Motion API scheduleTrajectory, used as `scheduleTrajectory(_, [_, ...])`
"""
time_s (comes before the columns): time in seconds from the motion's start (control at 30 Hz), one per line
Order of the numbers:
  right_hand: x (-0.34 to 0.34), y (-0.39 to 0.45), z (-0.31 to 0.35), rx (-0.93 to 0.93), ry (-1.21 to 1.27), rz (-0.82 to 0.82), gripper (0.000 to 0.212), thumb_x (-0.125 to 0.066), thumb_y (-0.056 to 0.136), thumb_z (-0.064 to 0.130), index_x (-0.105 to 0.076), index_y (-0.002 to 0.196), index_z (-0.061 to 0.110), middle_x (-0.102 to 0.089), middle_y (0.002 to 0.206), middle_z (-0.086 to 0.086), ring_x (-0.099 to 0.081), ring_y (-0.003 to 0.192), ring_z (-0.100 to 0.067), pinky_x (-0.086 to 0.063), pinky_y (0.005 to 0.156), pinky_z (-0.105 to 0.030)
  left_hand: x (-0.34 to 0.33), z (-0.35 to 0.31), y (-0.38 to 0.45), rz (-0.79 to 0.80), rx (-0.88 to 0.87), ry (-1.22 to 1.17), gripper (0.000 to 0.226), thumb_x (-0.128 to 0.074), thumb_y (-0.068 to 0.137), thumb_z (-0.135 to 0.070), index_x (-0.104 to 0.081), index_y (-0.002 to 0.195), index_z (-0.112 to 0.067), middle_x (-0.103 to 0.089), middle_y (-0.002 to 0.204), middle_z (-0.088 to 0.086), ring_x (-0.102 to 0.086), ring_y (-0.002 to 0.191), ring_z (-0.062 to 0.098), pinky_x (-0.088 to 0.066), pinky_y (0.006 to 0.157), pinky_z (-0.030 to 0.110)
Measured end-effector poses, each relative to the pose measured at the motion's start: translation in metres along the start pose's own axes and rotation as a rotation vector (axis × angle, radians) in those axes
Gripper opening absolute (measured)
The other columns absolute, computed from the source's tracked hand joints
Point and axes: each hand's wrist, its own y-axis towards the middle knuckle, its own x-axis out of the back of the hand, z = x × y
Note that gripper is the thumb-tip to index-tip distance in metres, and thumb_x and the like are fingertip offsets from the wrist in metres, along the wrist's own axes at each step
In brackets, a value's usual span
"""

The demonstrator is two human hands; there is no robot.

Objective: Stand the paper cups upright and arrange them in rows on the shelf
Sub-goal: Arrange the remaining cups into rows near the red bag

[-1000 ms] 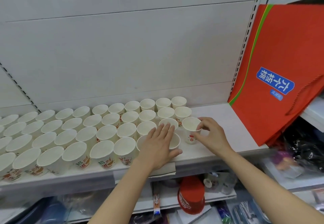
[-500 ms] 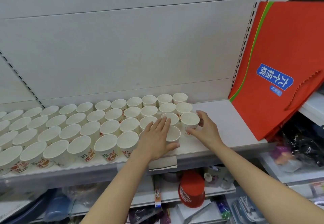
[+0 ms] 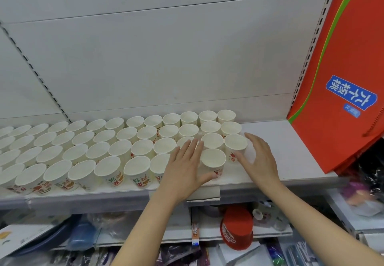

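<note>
Both hands bracket the last cups at the right end of the rows.

The left hand (image 3: 184, 167) lies flat, fingers straight, thumb touching the front cup (image 3: 213, 160), probably to square it with the cups (image 3: 116, 141) on the shelf (image 3: 268, 128). The right hand (image 3: 259, 158) hovers spread, holding nothing. The rows run off the left edge; the left hand hides some cups.

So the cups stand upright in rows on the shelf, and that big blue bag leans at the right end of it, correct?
Not quite: the bag is red-orange, with only a small blue label on it. The head view shows this. The rest holds: the paper cups stand upright in rows on the shelf, and the bag leans at its right end.
</note>
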Motion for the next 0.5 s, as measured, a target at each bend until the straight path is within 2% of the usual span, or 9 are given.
scheduleTrajectory(0.07, [-0.001, -0.013, 0.011, 0.146, -0.011, 0.006, 0.052, -0.063, 0.088, 0.039, -0.049, 0.135, 0.019, -0.049, 0.138, 0.006, -0.039, 0.127, -0.011, -0.029, 0.102, -0.023, -0.001, 0.009, -0.019, -0.059, 0.076, -0.019, 0.097, -0.008, 0.076, -0.083, 0.002, 0.154, -0.026, 0.007, 0.162, -0.007, 0.009, 0.148, 0.011, -0.003, 0.121, 0.039])
scheduleTrajectory(0.17, [-0.012, -0.028, 0.025, 0.344, -0.049, 0.069, 0.054, -0.054, 0.089, 0.044, -0.050, 0.135, 0.017, -0.049, 0.140, 0.004, -0.038, 0.131, -0.010, -0.029, 0.108, -0.027, -0.007, 0.022, -0.043, -0.113, 0.201, -0.027, 0.092, -0.017, 0.082, -0.080, 0.000, 0.154, -0.027, 0.007, 0.162, -0.007, 0.010, 0.148, 0.012, -0.001, 0.121, 0.039])
scheduleTrajectory(0.3, [-0.033, -0.036, 0.034, 0.503, -0.166, 0.176, 0.058, -0.049, 0.091, 0.046, -0.045, 0.141, 0.016, -0.042, 0.147, 0.003, -0.028, 0.141, -0.014, -0.027, 0.113, -0.036, -0.011, 0.030, -0.049, -0.104, 0.173, 0.042, 0.092, -0.026, 0.083, -0.076, -0.003, 0.155, -0.024, 0.002, 0.162, -0.004, 0.005, 0.149, 0.017, 0.003, 0.120, 0.039])
scheduleTrajectory(0.4, [-0.041, -0.038, 0.039, 0.533, -0.262, 0.185, 0.059, -0.047, 0.093, 0.045, -0.041, 0.143, 0.016, -0.040, 0.149, 0.002, -0.025, 0.143, -0.015, -0.027, 0.113, -0.042, -0.012, 0.035, -0.039, -0.052, 0.131, 0.085, 0.088, -0.041, 0.087, -0.068, -0.009, 0.155, -0.023, -0.002, 0.162, 0.000, -0.001, 0.150, 0.021, -0.005, 0.121, 0.045])
scheduleTrajectory(0.5, [-0.047, -0.042, 0.050, 0.576, -0.343, 0.162, 0.055, -0.042, 0.095, 0.044, -0.043, 0.142, 0.015, -0.043, 0.147, -0.001, -0.029, 0.140, -0.018, -0.017, 0.116, -0.035, -0.016, 0.033, -0.031, 0.011, 0.109, 0.059, 0.079, -0.045, 0.086, -0.064, -0.031, 0.149, -0.018, -0.027, 0.157, 0.006, -0.026, 0.145, 0.026, -0.024, 0.115, 0.049])
